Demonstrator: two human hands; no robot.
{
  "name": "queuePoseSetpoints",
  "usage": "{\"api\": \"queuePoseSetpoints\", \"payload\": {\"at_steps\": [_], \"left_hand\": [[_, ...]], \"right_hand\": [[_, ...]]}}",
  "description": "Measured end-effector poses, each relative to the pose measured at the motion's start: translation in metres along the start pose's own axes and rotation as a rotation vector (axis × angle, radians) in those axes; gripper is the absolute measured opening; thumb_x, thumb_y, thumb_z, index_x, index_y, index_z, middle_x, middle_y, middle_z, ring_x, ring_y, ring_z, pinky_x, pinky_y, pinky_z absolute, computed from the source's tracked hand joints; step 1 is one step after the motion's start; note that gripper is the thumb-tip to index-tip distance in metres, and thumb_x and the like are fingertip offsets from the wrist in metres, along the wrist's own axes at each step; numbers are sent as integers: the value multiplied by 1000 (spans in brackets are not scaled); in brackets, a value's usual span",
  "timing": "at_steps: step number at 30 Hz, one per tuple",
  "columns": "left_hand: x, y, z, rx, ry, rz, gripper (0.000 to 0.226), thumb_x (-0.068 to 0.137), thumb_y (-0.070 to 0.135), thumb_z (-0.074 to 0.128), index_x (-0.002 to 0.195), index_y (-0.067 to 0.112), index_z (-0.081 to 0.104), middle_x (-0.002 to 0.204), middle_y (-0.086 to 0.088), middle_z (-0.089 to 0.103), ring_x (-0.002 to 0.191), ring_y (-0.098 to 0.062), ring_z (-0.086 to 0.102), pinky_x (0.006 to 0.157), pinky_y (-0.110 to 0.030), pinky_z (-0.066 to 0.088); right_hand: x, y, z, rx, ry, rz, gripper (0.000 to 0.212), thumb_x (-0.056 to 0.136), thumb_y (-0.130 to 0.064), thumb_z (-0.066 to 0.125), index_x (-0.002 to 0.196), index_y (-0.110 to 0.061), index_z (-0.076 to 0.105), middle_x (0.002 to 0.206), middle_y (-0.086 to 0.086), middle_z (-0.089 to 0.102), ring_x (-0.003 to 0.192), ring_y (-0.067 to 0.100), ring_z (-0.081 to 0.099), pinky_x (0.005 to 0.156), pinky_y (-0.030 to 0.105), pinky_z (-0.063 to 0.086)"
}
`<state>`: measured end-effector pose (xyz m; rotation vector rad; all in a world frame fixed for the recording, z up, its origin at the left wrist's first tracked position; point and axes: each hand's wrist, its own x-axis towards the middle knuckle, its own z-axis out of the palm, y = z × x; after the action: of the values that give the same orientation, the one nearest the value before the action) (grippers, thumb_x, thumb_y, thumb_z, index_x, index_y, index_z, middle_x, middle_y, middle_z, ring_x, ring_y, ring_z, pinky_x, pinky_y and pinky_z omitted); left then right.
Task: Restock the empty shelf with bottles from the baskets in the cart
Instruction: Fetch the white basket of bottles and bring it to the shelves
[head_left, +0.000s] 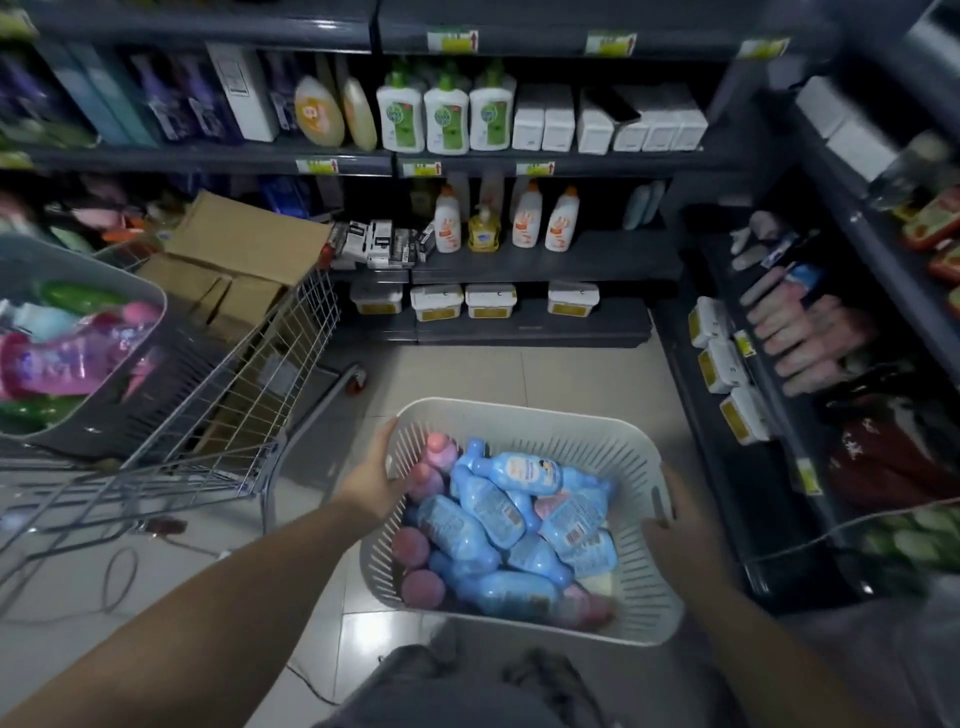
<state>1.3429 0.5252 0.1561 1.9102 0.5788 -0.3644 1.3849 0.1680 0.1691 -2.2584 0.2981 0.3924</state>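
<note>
A white slotted basket (550, 423) hangs above the floor between my arms, full of blue bottles (485, 506) and pink bottles (423, 590) lying in a heap. My left hand (374, 480) grips its left rim, fingers curled over the edge. My right hand (675, 525) grips the right rim. The wire cart (270, 374) stands to the left, holding a grey basket (130, 364) with pink and green bottles. A dark shelf (587, 257) straight ahead has bare space right of the orange-capped white bottles (561, 221).
Cardboard boxes (244, 249) fill the cart's front. Stocked shelves rise ahead and along the right side (810, 332). White tubs (488, 300) line the bottom shelf. A cable (114, 577) trails on the tiled floor at the left. My knees show at the bottom edge.
</note>
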Motion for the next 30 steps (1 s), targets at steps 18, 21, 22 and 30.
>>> {"api": "queuePoseSetpoints", "payload": {"at_steps": [18, 21, 22, 30], "left_hand": [[143, 64, -91, -35, 211, -184, 77, 92, 14, 60, 152, 34, 16, 122, -1, 52, 106, -18, 51, 84, -29, 44], [166, 84, -108, -87, 274, -165, 78, 90, 17, 64, 152, 32, 19, 124, 3, 53, 112, -15, 52, 87, -24, 48], [171, 93, -116, -87, 289, -167, 80, 89, 23, 65, 152, 32, 18, 130, 3, 53, 114, -15, 51, 93, -28, 47], [207, 120, -192, -199, 514, -67, 90, 72, 42, 74, 145, 31, 24, 119, 14, 56, 105, 2, 58, 97, -27, 40]], "right_hand": [[219, -168, 53, -11, -288, -130, 52, 86, 3, 58, 111, -43, 62, 94, -14, 72, 83, 4, 70, 64, 26, 52], [262, -212, 56, -32, -313, -174, 52, 86, 7, 58, 108, -39, 60, 99, -8, 71, 81, 5, 67, 58, 22, 47], [276, -229, 57, -52, -326, -182, 50, 85, 7, 57, 106, -39, 59, 97, -6, 70, 80, 5, 65, 56, 22, 46], [372, -371, 79, -213, -369, -451, 58, 82, -7, 58, 125, -46, 55, 99, -16, 72, 89, 11, 70, 70, 29, 54]]}}
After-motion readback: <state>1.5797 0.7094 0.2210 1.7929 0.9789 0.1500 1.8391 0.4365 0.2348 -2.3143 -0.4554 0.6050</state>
